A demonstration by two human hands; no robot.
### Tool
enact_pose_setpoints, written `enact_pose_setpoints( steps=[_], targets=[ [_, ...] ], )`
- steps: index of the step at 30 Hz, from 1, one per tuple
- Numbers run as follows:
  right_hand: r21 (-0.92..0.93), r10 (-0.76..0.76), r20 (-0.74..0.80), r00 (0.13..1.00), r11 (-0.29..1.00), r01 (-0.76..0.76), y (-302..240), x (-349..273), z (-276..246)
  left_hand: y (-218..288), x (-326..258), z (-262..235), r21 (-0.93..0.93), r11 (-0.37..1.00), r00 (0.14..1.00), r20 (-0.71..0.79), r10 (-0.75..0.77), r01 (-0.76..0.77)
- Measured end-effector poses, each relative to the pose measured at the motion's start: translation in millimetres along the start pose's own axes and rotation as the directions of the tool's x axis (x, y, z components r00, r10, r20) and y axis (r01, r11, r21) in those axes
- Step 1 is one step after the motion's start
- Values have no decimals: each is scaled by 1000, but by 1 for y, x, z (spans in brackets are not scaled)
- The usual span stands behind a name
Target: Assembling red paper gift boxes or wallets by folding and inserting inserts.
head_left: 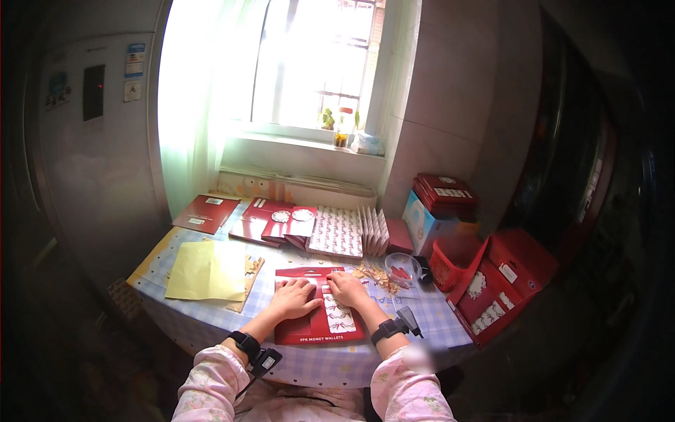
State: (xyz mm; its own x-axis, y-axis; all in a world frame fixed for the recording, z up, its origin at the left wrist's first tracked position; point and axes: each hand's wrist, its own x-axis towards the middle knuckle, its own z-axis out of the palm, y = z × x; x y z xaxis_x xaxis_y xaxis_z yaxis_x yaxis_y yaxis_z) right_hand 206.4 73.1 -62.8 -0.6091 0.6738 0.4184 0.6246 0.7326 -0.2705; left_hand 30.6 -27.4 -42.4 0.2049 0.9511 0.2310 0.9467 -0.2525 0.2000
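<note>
On the checked tablecloth right in front of me lies a flat red wallet pack [301,328] with a white patterned panel showing on its right half. My left hand [297,299] rests palm down across its left half, fingers stretched and thumb apart. Over the upper right part lies my right hand [347,288], its fingers extended and touching the pack near the top of the patterned panel. Neither hand lifts the pack. Just beyond it stand white patterned wallets [336,232] and a fanned set of pleated cards [374,231].
A yellow sheet [206,271] covers part of a board at left. Red packs [204,214] lie at the back. Right of my hands are small tan scraps [377,277], a clear tub [402,269], a red basket [451,263] and an opened red box [503,281].
</note>
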Motion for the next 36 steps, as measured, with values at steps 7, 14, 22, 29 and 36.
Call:
enact_pose_setpoints(
  steps=[7,14,22,29,36],
  targets=[
    [152,47,-94,994,988,-32,5,4,2,-39,14,9,-140,986,990,-96,-99,85],
    [116,39,-103,994,993,-27,10,8,10,-51,25,15,-193,966,970,-141,-198,169],
    [83,115,-123,986,991,-105,20,17,20,-57,33,24,-245,947,958,-148,-246,205],
    [40,148,-107,983,989,-144,11,16,16,-59,33,24,-227,958,964,-157,-213,175],
    [18,65,19,998,998,-65,-4,16,4,-55,30,17,-184,980,989,-111,-97,76]
  ],
)
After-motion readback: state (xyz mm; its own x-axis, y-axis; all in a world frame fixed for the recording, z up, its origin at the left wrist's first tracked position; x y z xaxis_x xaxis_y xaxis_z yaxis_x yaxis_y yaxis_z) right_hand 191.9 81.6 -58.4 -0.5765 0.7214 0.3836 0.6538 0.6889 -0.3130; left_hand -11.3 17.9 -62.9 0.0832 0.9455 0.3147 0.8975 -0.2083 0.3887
